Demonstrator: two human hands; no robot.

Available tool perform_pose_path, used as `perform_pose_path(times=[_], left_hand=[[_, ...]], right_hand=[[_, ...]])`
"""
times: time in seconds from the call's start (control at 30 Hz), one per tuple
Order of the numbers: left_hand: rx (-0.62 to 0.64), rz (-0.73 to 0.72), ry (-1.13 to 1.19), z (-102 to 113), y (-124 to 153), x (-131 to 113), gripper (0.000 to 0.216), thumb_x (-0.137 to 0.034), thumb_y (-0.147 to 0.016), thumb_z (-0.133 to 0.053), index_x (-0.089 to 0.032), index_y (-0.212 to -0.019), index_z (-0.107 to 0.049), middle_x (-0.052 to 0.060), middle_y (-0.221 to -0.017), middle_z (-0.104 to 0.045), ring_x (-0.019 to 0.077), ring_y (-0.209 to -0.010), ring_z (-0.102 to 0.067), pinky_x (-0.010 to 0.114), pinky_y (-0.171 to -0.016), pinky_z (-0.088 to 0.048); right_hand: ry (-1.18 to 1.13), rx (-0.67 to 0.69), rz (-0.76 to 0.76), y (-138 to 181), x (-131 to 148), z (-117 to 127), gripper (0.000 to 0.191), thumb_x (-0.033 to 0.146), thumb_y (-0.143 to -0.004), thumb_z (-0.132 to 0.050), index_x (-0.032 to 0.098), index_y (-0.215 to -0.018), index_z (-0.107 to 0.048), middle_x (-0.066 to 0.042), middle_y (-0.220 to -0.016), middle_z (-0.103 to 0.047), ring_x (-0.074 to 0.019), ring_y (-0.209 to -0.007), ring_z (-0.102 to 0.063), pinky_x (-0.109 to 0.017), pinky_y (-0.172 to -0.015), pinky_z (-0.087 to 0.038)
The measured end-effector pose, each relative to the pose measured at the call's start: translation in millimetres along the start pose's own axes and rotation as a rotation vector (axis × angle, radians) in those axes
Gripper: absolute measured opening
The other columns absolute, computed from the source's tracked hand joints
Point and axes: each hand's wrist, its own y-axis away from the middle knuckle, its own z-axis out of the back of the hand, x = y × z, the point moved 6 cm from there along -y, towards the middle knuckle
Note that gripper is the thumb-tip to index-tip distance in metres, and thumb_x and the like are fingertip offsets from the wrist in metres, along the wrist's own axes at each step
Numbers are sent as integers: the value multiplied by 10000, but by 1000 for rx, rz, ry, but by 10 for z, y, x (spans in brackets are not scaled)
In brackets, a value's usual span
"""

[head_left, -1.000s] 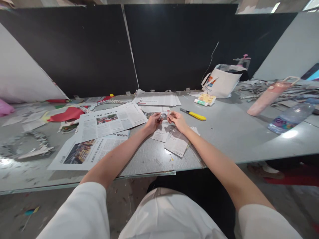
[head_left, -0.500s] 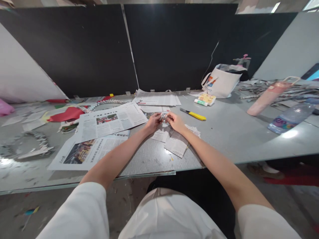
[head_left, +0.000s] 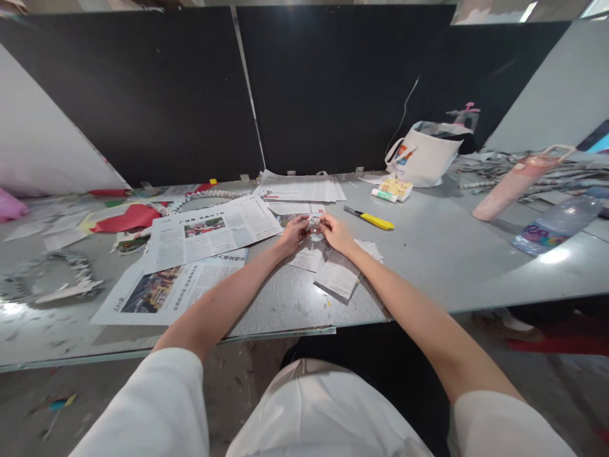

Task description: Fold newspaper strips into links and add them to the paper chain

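Between my two hands is a small piece of folded newspaper (head_left: pixel 313 223), pinched from both sides just above the table. My left hand (head_left: pixel 294 233) grips its left side with bent fingers. On the right side, the thumb and fingers of my right hand (head_left: pixel 335 232) close on it. The exact folds are partly covered by my fingertips. Cut newspaper pieces (head_left: pixel 337 275) lie under and in front of my hands. A yellow utility knife (head_left: pixel 375 221) rests to the right of my right hand. Left of my left arm, large newspaper sheets (head_left: pixel 209 231) overlap.
Braided paper rings (head_left: pixel 71 270) and red paper (head_left: pixel 128 219) lie at left. Behind my hands is a paper stack (head_left: pixel 299 188). A glue stick (head_left: pixel 383 195), white bag (head_left: pixel 423 155), pink tumbler (head_left: pixel 509 187) and plastic bottle (head_left: pixel 552 228) stand or lie to the right. A black panel (head_left: pixel 333 89) borders the back.
My fingers have shifted very slightly around the folded newspaper. Everything else on the table stays in place; the view moves only a little.
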Motion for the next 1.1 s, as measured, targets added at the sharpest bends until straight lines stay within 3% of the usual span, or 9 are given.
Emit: perform_pose_path(times=[0.43, 0.7, 1.1], left_hand=[[17, -18, -47, -21, -15, 22, 237, -218, -786, -852, -168, -955, -694, 23, -782, -702, 119, -622, -620, 226, -600, -449], [36, -46, -79, -11, 7, 18, 320, -240, -824, -813, -194, -1106, -671, -5, -710, -665, 118, -604, -592, 200, -571, -412], [107, -59, -110, -32, 3, 56, 348, -233, -793, -836, -206, -1121, -722, 19, -808, -694, 118, -653, -638, 207, -602, -445]], right_hand=[[20, -1, -25, 16, 42, 13, 275, 510, -963, -612, 237, -928, -621, -35, -820, -727, -225, -760, -676, -374, -777, -532], [41, -120, -58, -6, -49, 84, 328, 572, -959, -597, 244, -950, -593, -50, -836, -729, -259, -814, -697, -402, -828, -532], [82, -179, -104, -21, -151, 112, 342, 545, -864, -732, 232, -944, -620, 8, -736, -640, -194, -672, -572, -342, -691, -474]])
